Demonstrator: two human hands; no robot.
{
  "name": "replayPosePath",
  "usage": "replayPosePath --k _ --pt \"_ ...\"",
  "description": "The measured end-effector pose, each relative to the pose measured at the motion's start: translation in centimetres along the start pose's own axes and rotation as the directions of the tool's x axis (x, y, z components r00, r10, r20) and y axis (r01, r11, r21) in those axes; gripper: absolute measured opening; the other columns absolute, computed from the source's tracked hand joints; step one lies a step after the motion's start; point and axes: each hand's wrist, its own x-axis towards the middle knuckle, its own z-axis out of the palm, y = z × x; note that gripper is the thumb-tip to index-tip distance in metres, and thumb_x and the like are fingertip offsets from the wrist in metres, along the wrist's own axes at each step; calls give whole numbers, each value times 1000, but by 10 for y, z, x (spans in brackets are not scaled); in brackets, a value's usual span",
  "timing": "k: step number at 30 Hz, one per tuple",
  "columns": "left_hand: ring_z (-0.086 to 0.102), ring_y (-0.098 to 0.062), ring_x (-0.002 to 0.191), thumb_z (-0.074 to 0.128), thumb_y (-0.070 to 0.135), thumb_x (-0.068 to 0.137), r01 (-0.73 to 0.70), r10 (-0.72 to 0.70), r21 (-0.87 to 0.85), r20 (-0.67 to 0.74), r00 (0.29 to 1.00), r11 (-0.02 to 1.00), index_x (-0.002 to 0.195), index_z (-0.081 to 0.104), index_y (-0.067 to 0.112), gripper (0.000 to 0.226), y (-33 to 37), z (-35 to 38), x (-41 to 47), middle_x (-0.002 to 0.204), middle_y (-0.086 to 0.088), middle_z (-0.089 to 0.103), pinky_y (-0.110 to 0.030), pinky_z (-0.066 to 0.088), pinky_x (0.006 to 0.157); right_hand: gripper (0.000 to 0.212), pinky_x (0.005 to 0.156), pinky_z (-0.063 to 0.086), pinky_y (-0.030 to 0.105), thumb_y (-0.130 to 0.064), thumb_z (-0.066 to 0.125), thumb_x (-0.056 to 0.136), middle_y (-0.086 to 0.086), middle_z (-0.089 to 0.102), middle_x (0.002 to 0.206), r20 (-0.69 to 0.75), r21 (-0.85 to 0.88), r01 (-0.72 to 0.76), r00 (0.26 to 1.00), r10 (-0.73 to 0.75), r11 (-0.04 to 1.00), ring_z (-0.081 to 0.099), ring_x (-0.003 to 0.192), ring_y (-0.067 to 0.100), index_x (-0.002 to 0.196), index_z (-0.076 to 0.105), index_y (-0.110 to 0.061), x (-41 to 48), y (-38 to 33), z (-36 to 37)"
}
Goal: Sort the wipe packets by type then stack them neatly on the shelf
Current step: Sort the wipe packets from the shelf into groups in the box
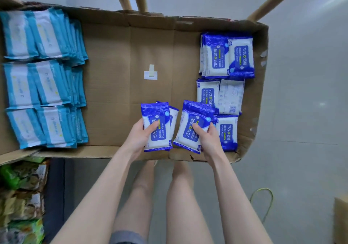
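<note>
- The left hand (140,136) is gripping a few dark blue packets (158,130) over the near edge of the cardboard tray (113,96), with its thumb curling on top.
- The right hand (208,140) is gripping another dark blue bunch (190,128) over that same edge.
- More dark blue piles (226,59) are lying along the tray's right side.
- Light blue packets (43,81) are lying along its left side.

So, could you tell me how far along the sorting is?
Done: light-blue packets sit in three rows at the left, dark-blue alcohol wipes in piles at the right. In hand: the left hand grips one dark-blue bundle, the right hand a second bundle. Left: setting both bundles onto the right piles.
</note>
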Motion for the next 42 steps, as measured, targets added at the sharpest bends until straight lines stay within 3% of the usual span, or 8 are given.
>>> replayPosePath --k 7,12,19,21,24,30,37,42 --pt "69 -16 91 64 18 89 -94 94 45 -6 996 995 107 52 18 22 9 92 2 105 -1 68 -32 58 74 25 68 57 27 -11 64 89 4 68 104 -121 -69 168 977 -175 983 68 85 14 110 50 -13 5 -38 -77" --pt "67 -15 91 64 16 89 -151 161 88 -125 979 985 108 49 16 24 7 170 28 105 -2 65 -33 57 77 22 86 54 51 -22 70 82 9 65 109 -107 -211 224 962 -250 951 67 96 24 94 51 -27 44 -64 -120" --pt "67 -8 84 64 20 90 -207 203 12 -254 946 978 109 51 16 23 14 206 68 99 3 66 -23 56 66 42 75 58 31 -18 65 89 1 62 118 23 -291 298 952 -305 909 66 97 12 122 39 -19 95 -87 -127" --pt "62 -11 95 64 26 89 -214 249 146 -291 924 966 107 52 19 22 11 206 81 105 3 62 -27 54 78 50 72 53 20 -20 65 89 -4 58 121 36 -402 320 942 -335 858 62 101 8 130 36 -18 102 -89 -123" --pt "39 -15 115 62 28 90 -151 354 508 -331 875 848 124 47 15 39 -1 205 92 122 3 40 -30 34 100 69 90 49 30 -27 62 91 1 44 136 9 -616 323 915 -404 719 49 121 13 146 22 -18 107 -84 -115" --pt "17 -18 144 53 31 96 -162 338 559 -227 913 813 151 -4 19 80 -10 207 87 159 -1 11 -40 21 115 78 99 41 40 -30 54 95 9 20 155 77 -853 331 845 -529 404 32 133 25 152 3 -17 100 -75 -114" --pt "55 -17 116 54 30 95 -157 276 684 -68 959 713 133 40 24 41 16 181 71 132 2 55 -40 49 93 65 100 43 40 -35 48 98 10 18 156 157 -928 285 885 -439 241 34 131 27 150 15 -16 90 -88 -116" --pt "44 -20 128 51 33 96 -168 407 840 -68 911 516 139 40 16 47 41 161 16 141 -4 46 -40 42 102 43 98 43 36 -30 50 97 7 38 145 281 -889 420 816 -504 184 41 124 24 135 42 -11 47 -114 -110"
